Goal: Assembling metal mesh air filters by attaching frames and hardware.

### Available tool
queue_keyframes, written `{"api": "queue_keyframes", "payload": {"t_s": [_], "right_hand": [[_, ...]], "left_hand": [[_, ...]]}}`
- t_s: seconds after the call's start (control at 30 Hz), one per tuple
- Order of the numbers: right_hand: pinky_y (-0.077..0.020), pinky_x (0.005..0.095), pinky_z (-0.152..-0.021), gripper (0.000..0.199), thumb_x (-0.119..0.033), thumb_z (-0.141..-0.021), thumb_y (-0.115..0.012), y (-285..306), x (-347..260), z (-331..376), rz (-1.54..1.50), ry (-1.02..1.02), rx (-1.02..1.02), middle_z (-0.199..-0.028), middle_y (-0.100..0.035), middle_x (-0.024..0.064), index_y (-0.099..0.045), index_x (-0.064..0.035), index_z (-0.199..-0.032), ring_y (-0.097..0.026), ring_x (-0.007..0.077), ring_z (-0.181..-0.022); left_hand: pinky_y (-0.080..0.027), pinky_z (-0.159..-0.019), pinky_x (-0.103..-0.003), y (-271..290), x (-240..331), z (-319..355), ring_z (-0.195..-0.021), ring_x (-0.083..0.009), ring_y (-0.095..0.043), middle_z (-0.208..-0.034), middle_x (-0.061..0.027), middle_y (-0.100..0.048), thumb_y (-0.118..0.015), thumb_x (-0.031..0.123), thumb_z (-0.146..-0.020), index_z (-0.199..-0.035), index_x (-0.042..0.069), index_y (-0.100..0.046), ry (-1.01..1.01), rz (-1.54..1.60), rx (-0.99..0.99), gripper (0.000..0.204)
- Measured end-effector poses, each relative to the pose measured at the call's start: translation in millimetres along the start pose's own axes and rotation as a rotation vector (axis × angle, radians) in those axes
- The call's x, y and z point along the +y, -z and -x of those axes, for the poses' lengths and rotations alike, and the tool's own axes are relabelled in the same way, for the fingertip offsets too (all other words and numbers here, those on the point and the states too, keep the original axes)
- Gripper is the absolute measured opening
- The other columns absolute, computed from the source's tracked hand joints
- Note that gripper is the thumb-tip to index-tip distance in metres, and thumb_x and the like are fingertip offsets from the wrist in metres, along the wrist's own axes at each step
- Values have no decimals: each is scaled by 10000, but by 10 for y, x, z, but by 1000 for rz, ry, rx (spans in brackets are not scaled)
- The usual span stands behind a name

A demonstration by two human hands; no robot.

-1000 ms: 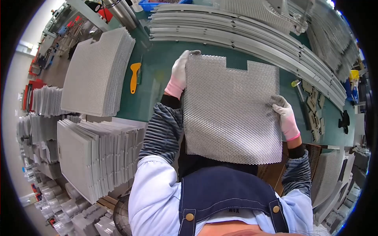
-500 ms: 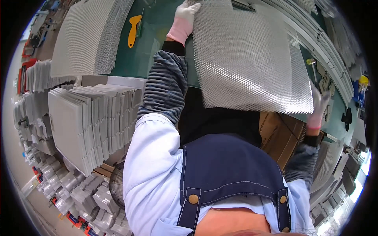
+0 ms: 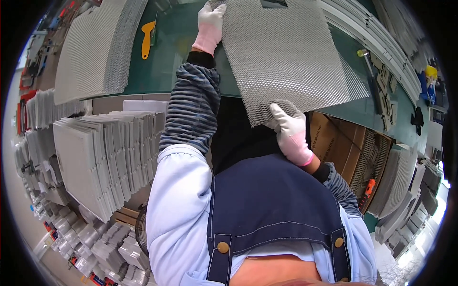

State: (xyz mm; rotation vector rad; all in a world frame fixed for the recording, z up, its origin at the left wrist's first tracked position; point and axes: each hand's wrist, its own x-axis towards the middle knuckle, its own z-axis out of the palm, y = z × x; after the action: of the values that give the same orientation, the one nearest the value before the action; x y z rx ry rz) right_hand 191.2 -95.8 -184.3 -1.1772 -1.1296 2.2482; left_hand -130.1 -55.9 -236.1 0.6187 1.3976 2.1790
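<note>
At green tbl [image 3: 167, 69], 2 gloved hands [image 3: 210, 27] [image 3: 291, 131] grip mesh sht [image 3: 286, 57].

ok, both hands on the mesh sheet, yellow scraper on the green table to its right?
Wrong side: the head view shows the yellow scraper left of the mesh sheet. It is on the green table; left hand and right hand are on the sheet.

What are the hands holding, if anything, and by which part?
A silver-grey notched metal mesh sheet: the white-and-pink-gloved left hand holds its left edge near the far end, the gloved right hand its near edge.
</note>
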Motion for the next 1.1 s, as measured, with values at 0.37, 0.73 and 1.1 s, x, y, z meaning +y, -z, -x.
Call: {"api": "queue_keyframes", "payload": {"t_s": [0.37,0.73,1.1], "right_hand": [[-559,438,-818,218,-163,-964,-557,63,165,32,-207,-202,-173,-941,-641,107,-551,22,-1079,-670,264,-881],[-569,312,-716,267,-166,-932,-608,80,-190,154,117,-570,-167,-881,-673,147,-600,79,-1038,-683,237,-777],[-496,309,-838,767,-207,-756,-793,1245,-1478,-874,1036,237,58,-1066,-605,151,-412,78,-1358,-604,204,-961]], "left_hand": [[-468,-870,-280,-42,68,71,-958,-161,-593,-1069,-69,-635,-543,48,-913,-1195,6,-579,-2,-14,76,288],[-468,-891,-307,-132,150,62,-1000,-195,-612,-1111,-115,-662,-577,118,-895,-1131,-32,-632,-249,-465,50,285],[-422,-956,-279,7,641,207,-1042,-175,-584,-1146,-93,-632,-571,112,-931,-1199,-13,-605,-82,-279,20,298]]}}
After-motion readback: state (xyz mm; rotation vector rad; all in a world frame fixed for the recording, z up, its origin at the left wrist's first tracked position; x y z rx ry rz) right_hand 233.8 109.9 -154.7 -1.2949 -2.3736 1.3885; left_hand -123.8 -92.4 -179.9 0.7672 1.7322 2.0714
